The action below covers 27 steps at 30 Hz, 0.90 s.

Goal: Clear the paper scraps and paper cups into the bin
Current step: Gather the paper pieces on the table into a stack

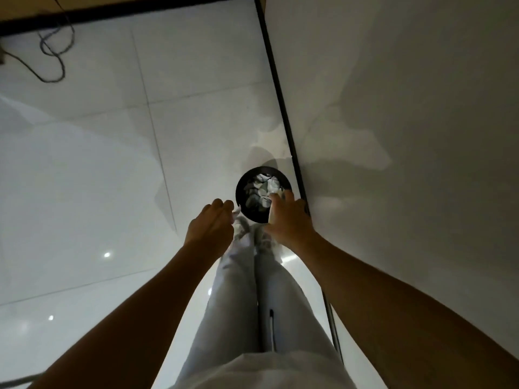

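A round black bin (241, 192) stands on the pale tiled floor beside the wall's dark skirting, with crumpled white paper scraps (259, 192) piled inside it. My right hand (289, 220) reaches over the bin's near right rim, fingers stretched out and fingertips touching the top of the paper. My left hand (210, 223) hovers just left of the bin with its fingers curled. A small pale bit shows at its fingertips, and I cannot tell whether it is a scrap or my shoe. No paper cup is in view.
My legs in light trousers and pale shoes (244, 231) stand right before the bin. A white wall (407, 108) rises on the right behind a dark skirting strip (280, 102). A looped cable (53, 51) lies on the floor at the far left.
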Motion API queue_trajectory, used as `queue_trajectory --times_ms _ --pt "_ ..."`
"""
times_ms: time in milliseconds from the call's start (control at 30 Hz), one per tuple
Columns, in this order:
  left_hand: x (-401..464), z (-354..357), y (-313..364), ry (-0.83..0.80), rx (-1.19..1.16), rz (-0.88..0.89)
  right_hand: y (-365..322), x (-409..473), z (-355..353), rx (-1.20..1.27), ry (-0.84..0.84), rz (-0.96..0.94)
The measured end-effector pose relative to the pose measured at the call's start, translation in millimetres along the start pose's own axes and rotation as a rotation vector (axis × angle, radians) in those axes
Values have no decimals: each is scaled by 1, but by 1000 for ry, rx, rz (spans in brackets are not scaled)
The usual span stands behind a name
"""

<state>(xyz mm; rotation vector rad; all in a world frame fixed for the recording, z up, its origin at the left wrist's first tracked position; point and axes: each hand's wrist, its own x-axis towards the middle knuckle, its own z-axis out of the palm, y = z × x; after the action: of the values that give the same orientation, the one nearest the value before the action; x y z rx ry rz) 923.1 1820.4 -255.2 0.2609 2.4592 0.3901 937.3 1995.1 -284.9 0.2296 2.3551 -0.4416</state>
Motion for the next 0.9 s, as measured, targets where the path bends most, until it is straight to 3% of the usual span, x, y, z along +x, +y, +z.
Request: queue_trajectory --times_ms 267,467,667,900 --pt "102 94 -35 13 -75 -53 31 139 78 -7 -90 -30" --pt "150 130 -29 -45 -72 20 61 153 104 111 -26 38" --pt "189 163 -4 -307 -5 58 78 140 103 143 12 89" --pt "132 126 -6 -99 161 91 53 102 61 34 -27 9"
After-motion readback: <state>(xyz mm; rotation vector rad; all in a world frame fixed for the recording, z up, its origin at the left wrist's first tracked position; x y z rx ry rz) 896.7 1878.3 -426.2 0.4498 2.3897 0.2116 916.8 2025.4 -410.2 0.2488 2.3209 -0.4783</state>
